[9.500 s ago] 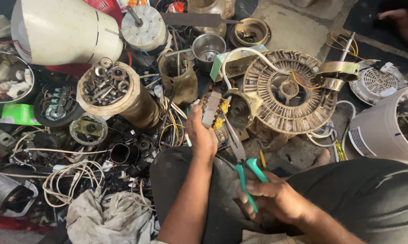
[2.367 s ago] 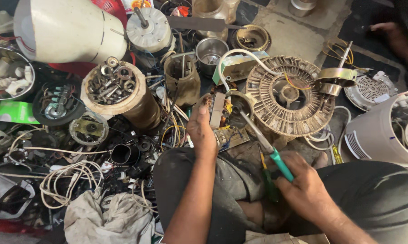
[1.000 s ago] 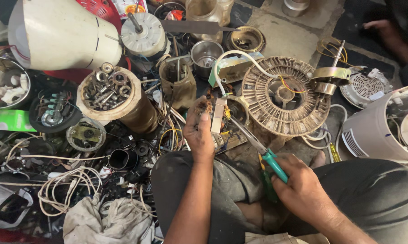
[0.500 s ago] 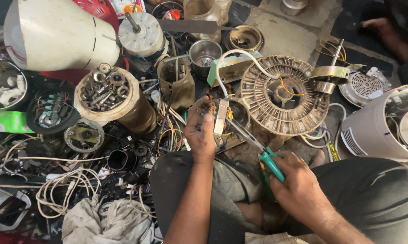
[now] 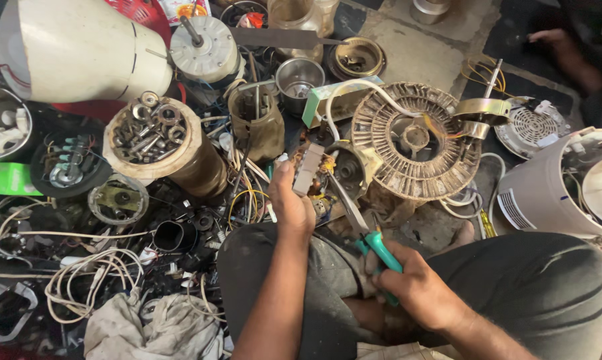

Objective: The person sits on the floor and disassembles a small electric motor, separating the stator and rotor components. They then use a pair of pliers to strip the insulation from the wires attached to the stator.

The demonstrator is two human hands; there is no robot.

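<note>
Your left hand (image 5: 293, 207) grips a pale block (image 5: 308, 169), fingers closed around its lower end, just above your knee. Your right hand (image 5: 414, 287) is closed around the green handles of the pliers (image 5: 364, 230), whose tips point up toward the block. Behind lies a round stator (image 5: 414, 143); left of your hand stands a can (image 5: 157, 143) of bolts.

Two hands are at work: the left hand (image 5: 291, 203) and the right hand (image 5: 414, 287), with one pair of green-handled pliers (image 5: 371, 240) between them. One round ribbed motor winding (image 5: 414, 143), one brown tin of nuts and washers (image 5: 157, 137), and one small steel cup (image 5: 299, 77) lie about. There are two pale appliance housings: one cream shell (image 5: 74, 50), one white casing (image 5: 554, 193).
</note>
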